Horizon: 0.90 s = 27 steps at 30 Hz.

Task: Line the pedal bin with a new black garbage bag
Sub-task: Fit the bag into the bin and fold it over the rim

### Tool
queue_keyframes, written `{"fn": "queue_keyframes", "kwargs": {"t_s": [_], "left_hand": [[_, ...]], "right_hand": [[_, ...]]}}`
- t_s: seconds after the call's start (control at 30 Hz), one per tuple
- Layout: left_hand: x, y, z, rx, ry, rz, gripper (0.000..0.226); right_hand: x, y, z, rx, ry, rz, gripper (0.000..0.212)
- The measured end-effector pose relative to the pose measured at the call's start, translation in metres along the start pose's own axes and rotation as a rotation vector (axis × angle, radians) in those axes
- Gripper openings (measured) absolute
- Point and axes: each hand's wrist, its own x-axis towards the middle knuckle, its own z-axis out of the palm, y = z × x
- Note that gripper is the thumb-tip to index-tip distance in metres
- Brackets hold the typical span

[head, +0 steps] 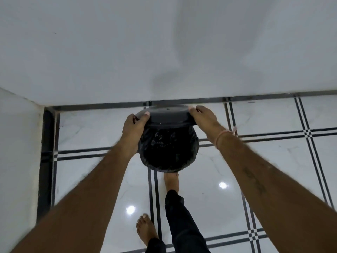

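The fingers [145, 115] of the left hand [134, 126] are curled round the left edge of the lid [169, 115], thumb on top. The right hand [202, 115] grasps the opposite edge the same way, its fingertips lying over the rim. The lid stands raised and tilted back toward the wall [164, 52], just above the middle of the frame.

Below it the pedal bin [195, 143] gapes open, and the black garbage bag [167, 148] fills the mouth, its crinkled film folded out over the rim all the way round. One bare foot [170, 179] reaches to the base of the bin at lower centre, probably on the pedal, which is hidden. The other foot [145, 229] stands further back on the glossy tiled floor [264, 161].

The lining looks done, and the step in hand seems to be closing up. The next move calls for easing the lid down evenly with both hands, lifting the foot as it goes, and watching that the bag's folded edge is not dragged inward or pinched at the hinge.
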Motion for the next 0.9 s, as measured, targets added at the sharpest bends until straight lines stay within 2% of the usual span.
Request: {"fn": "queue_keyframes", "kwargs": {"t_s": [0.07, 0.17, 0.3, 0.47, 0.63, 0.9], "left_hand": [[-0.004, -0.03, -0.002, 0.034, -0.008, 0.046, 0.062], [-0.015, -0.075, 0.0, 0.089, 0.03, 0.097, 0.084], [-0.018, -0.144, 0.019, 0.149, 0.08, 0.149, 0.087], [0.008, -0.217, 0.049, 0.241, 0.152, 0.213, 0.105], [0.012, -0.234, 0.051, 0.228, 0.212, 0.264, 0.101], [0.007, -0.227, 0.038, 0.312, 0.138, 0.207, 0.104]], "right_hand": [[-0.012, 0.026, 0.012, -0.054, 0.014, -0.026, 0.051], [-0.022, 0.07, 0.035, -0.134, 0.016, -0.053, 0.073], [-0.023, 0.141, 0.074, -0.165, 0.033, -0.093, 0.087], [-0.012, 0.196, 0.115, -0.181, 0.029, -0.148, 0.104], [-0.017, 0.205, 0.127, -0.117, 0.099, -0.15, 0.105], [-0.021, 0.198, 0.117, -0.164, 0.017, -0.099, 0.109]]}}
